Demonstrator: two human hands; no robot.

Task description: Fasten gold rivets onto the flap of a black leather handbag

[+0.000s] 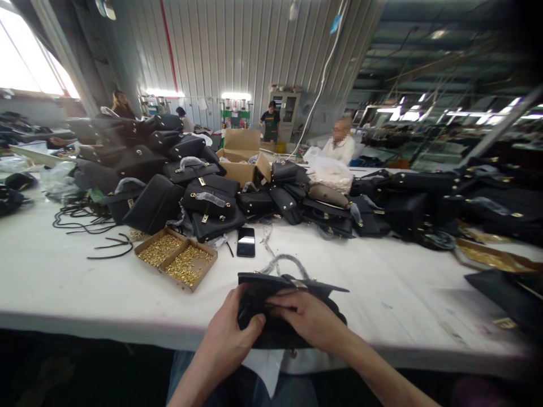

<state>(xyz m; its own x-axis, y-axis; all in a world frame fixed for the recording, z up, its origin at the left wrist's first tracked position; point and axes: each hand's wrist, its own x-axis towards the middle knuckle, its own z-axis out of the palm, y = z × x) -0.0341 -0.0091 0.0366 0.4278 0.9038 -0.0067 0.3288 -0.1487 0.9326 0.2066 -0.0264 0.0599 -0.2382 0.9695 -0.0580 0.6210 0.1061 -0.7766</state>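
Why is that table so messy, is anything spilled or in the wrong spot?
Nothing looks spilled. The gold bits sit inside their cardboard tray. Loose black straps lie tangled on the white table, and a phone lies among the bags. Both hands hold a black bag.

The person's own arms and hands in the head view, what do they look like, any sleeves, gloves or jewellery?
Both arms are bare to the bottom edge of the picture: no sleeves show. The left hand and right hand wear no gloves, and no rings, watch or bracelet can be seen. Nothing is marked on them.
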